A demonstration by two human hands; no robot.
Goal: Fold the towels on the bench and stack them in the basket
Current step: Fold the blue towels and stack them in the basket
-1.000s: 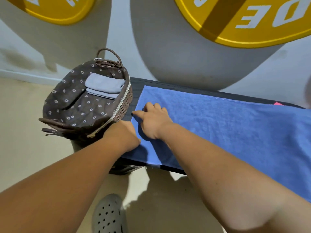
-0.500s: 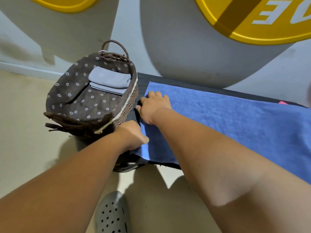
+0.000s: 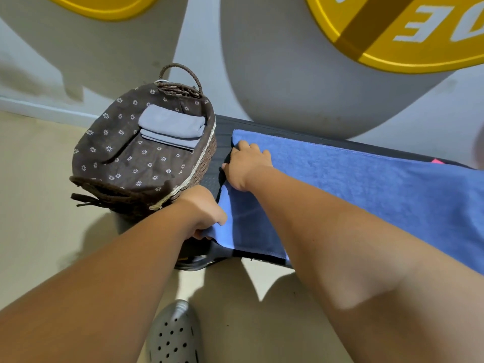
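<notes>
While grey towels (image 3: 171, 125) already lie folded in the basket (image 3: 115, 163) just off the bench's (image 3: 222, 138) left end, the blue towel (image 3: 366, 189) lies spread unfolded along the bench. Left hand (image 3: 205, 213) pinches its near-left corner; right hand (image 3: 247, 165) rests at the far-left corner, grip hard to tell.

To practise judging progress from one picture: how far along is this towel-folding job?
Done: two folded grey towels lie stacked in the basket. In hand: the blue towel lies spread on the bench, the left hand gripping its near corner, the right hand holding its far corner. Left: folding it and adding it to the stack. A pink scrap beyond it may be another towel.
</notes>
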